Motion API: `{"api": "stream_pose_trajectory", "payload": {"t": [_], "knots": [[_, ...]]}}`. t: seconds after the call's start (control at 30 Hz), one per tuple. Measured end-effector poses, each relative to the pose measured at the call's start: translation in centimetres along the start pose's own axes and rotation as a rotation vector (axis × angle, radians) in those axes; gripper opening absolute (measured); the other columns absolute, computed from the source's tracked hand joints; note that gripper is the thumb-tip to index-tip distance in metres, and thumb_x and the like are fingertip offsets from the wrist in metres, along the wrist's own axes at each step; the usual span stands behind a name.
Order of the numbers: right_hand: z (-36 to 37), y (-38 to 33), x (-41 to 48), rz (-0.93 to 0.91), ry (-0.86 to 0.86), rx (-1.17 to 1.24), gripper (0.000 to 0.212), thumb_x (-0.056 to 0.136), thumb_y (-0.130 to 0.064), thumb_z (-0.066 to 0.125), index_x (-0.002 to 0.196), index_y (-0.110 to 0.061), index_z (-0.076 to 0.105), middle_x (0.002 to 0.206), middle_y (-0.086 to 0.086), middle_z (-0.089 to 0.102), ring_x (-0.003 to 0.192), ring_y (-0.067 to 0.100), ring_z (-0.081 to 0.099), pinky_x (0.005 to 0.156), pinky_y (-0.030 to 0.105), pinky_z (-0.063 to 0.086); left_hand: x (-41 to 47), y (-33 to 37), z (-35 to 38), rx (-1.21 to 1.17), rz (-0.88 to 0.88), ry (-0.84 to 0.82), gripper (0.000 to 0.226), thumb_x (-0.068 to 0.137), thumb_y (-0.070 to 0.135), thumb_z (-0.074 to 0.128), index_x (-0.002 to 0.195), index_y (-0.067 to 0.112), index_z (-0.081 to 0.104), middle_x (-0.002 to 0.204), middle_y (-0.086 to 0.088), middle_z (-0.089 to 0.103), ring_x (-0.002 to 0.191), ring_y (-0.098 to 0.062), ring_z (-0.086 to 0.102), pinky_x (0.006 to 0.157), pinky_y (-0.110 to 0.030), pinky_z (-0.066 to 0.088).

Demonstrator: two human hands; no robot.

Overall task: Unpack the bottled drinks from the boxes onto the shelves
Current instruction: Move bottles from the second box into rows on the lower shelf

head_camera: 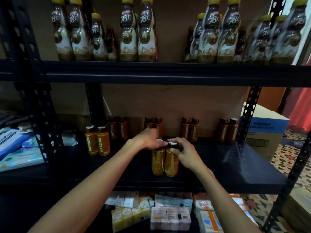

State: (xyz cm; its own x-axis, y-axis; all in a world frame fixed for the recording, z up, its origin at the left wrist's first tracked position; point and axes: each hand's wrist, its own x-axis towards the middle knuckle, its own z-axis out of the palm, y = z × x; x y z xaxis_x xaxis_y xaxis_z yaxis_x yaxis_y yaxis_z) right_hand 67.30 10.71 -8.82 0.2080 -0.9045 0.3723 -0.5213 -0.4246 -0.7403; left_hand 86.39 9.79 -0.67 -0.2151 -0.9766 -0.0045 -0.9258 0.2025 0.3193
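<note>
Two orange-brown drink bottles stand side by side on the black middle shelf [218, 169]. My left hand [148, 137] grips the top of the left bottle [157, 163], near its white cap. My right hand [182, 153] holds the neck of the right bottle [171, 165], thumb on its shoulder. More bottles of the same kind stand in pairs along the shelf's back [189, 129], and one pair stands further forward at the left [97, 140].
The upper shelf [151, 71] carries several tall brown coffee bottles with yellow caps [129, 31]. Wrapped packs fill the lower shelf [170, 216]. A blue and white carton [262, 126] stands on the tiled floor at the right. Blue packets [15, 148] lie on the neighbouring rack at the left.
</note>
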Motion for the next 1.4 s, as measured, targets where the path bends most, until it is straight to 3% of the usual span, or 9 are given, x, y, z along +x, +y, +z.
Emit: {"api": "stream_pose_trajectory", "payload": {"t": [0.1, 0.2, 0.33, 0.43, 0.5, 0.67, 0.93, 1.17, 1.4], "knots": [[0.1, 0.2, -0.1, 0.0, 0.004, 0.008, 0.035, 0.095, -0.016, 0.068, 0.126, -0.031, 0.065, 0.118, -0.01, 0.055, 0.117, 0.006, 0.053, 0.103, 0.024, 0.039, 0.4, -0.3, -0.2, -0.024, 0.038, -0.104, 0.038, 0.096, 0.032, 0.062, 0.131, 0.021, 0.052, 0.129, -0.005, 0.057, 0.102, -0.015, 0.057, 0.085, -0.032, 0.052], [0.3, 0.4, 0.0, -0.001, 0.007, 0.029, 0.035, 0.096, -0.017, 0.068, 0.126, -0.034, 0.065, 0.121, -0.012, 0.055, 0.119, 0.005, 0.052, 0.105, 0.025, 0.038, 0.3, -0.3, -0.7, -0.106, 0.09, -0.104, 0.062, 0.094, 0.016, 0.062, 0.15, 0.027, 0.037, 0.143, -0.006, 0.05, 0.12, -0.019, 0.056, 0.092, -0.031, 0.052], [0.6, 0.5, 0.0, -0.009, 0.026, 0.036, 0.035, 0.095, -0.019, 0.069, 0.126, -0.035, 0.065, 0.117, -0.013, 0.055, 0.115, 0.002, 0.054, 0.102, 0.024, 0.041, 0.0, 0.2, 0.7, -0.017, 0.019, -0.001, 0.066, 0.091, 0.042, 0.068, 0.145, 0.02, 0.039, 0.141, -0.007, 0.049, 0.123, -0.025, 0.055, 0.095, -0.038, 0.052], [0.6, 0.6, 0.0, -0.01, 0.027, 0.044, 0.035, 0.095, -0.019, 0.069, 0.126, -0.035, 0.065, 0.116, -0.013, 0.054, 0.114, -0.001, 0.053, 0.102, 0.025, 0.042, 0.2, -0.3, 0.7, -0.012, 0.06, -0.072, 0.048, 0.094, 0.025, 0.066, 0.138, 0.022, 0.047, 0.141, -0.007, 0.05, 0.121, -0.023, 0.055, 0.097, -0.037, 0.052], [0.6, 0.5, -0.1, -0.015, 0.029, 0.048, 0.035, 0.095, -0.017, 0.069, 0.126, -0.033, 0.066, 0.117, -0.015, 0.054, 0.114, -0.002, 0.052, 0.104, 0.027, 0.042, 0.2, -0.6, 0.1, -0.066, 0.103, -0.109, 0.061, 0.093, 0.011, 0.063, 0.147, 0.025, 0.041, 0.146, -0.005, 0.047, 0.128, -0.023, 0.051, 0.099, -0.034, 0.05], [0.6, 0.4, 0.0, -0.012, 0.03, 0.036, 0.035, 0.095, -0.018, 0.069, 0.126, -0.033, 0.066, 0.114, -0.016, 0.053, 0.112, -0.005, 0.052, 0.105, 0.03, 0.044, 0.6, -0.5, 1.2, -0.061, 0.06, -0.028, 0.059, 0.087, 0.034, 0.074, 0.139, 0.025, 0.047, 0.139, -0.005, 0.05, 0.119, -0.022, 0.055, 0.096, -0.038, 0.053], [0.0, -0.2, 0.1, -0.013, -0.009, -0.028, 0.035, 0.096, -0.022, 0.068, 0.128, -0.035, 0.064, 0.111, -0.015, 0.052, 0.108, -0.002, 0.052, 0.098, 0.025, 0.043, 1.2, -0.6, 0.5, -0.047, 0.087, -0.101, 0.058, 0.085, 0.018, 0.076, 0.138, 0.026, 0.052, 0.144, -0.004, 0.048, 0.125, -0.022, 0.053, 0.097, -0.034, 0.051], [-2.8, -1.1, 2.0, 0.01, -0.234, -0.247, 0.042, 0.101, -0.008, 0.056, 0.136, -0.03, 0.062, 0.144, -0.016, 0.05, 0.138, 0.01, 0.04, 0.12, 0.034, 0.031, 1.7, -0.4, 0.1, 0.003, 0.039, -0.141, 0.058, 0.084, 0.023, 0.078, 0.136, 0.023, 0.052, 0.137, -0.003, 0.054, 0.122, -0.023, 0.054, 0.101, -0.039, 0.049], [-2.8, -2.4, 2.7, 0.015, -0.159, -0.388, 0.039, 0.091, -0.039, 0.072, 0.127, -0.03, 0.062, 0.117, -0.008, 0.053, 0.11, 0.013, 0.054, 0.097, 0.037, 0.05, 1.8, 0.0, -0.1, 0.04, 0.011, -0.149, 0.057, 0.085, 0.022, 0.077, 0.137, 0.02, 0.052, 0.135, -0.004, 0.057, 0.121, -0.023, 0.056, 0.099, -0.037, 0.049]]}}
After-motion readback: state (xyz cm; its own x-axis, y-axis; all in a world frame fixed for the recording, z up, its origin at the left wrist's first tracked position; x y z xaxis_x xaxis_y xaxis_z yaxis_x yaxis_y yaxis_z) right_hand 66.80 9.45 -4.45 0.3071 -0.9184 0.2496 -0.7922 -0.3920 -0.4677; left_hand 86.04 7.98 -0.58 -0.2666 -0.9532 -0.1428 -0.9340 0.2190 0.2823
